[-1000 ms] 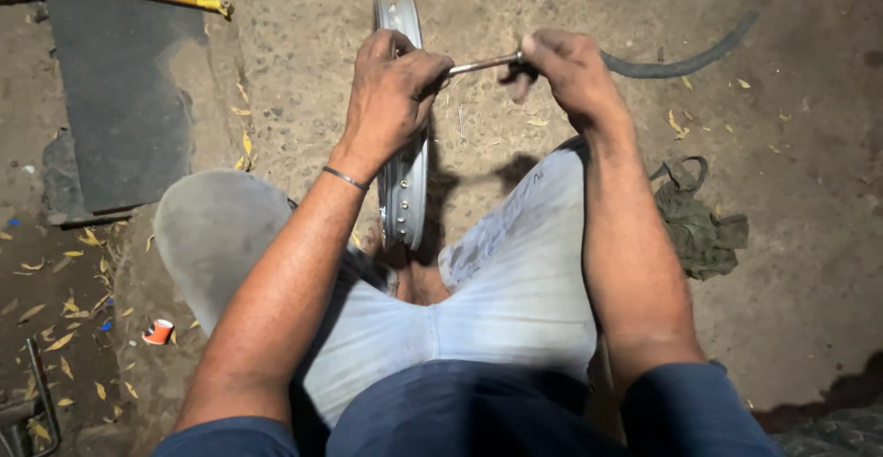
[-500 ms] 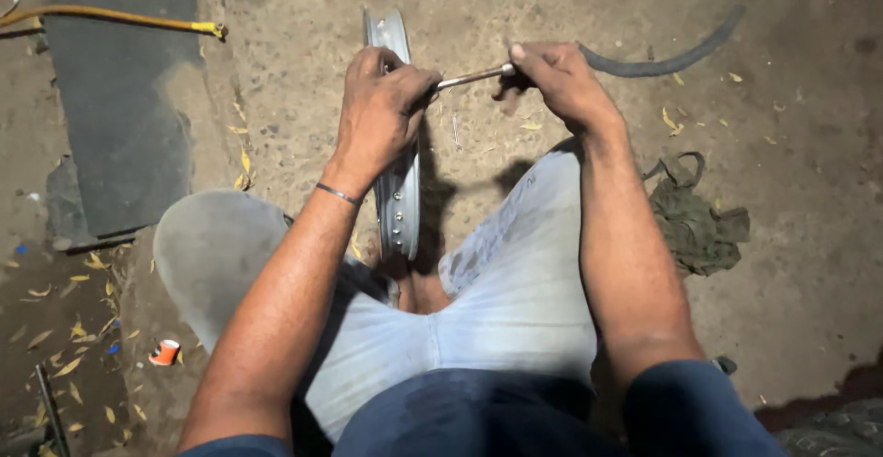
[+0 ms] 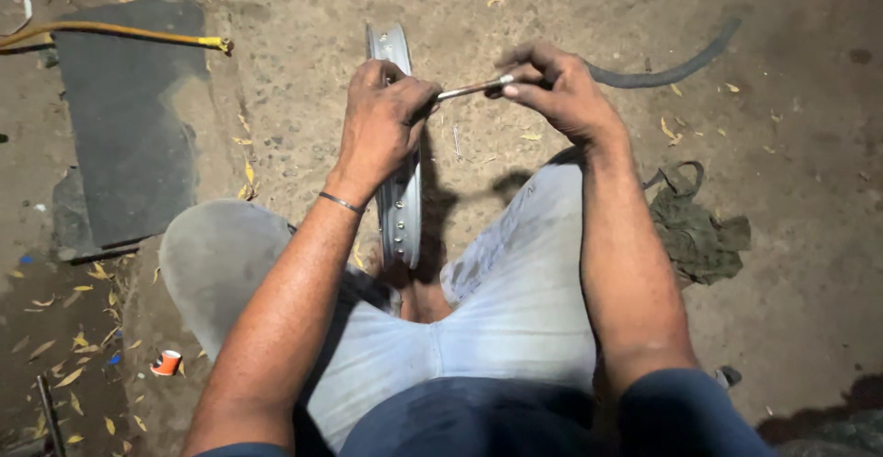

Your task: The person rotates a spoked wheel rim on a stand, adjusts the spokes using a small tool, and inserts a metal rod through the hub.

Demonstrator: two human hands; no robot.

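Hands first: your left hand (image 3: 384, 121) was clenched over the top of the rim (image 3: 397, 209), gripping one end of a thin spoke (image 3: 474, 89), while your right hand (image 3: 552, 89) pinched the other end between thumb and fingertips. The spoke ran nearly level between them, just above the rim. That rim stood upright on edge between your knees, its lower part hidden behind your legs.

By the look of it, the spoke was light, stiff and slim, apt to slip or bend if pinched only at the tip; a hold near each end suited it. The rim seemed rigid metal, heavier, with smooth walls, best held by its edge.

Further out on the dirt floor lay a curved rubber strip (image 3: 662, 69), a crumpled green rag (image 3: 699, 232), a dark mat (image 3: 129, 117), a yellow hose (image 3: 110, 31) and a small orange cap (image 3: 167, 362) among dry leaves.
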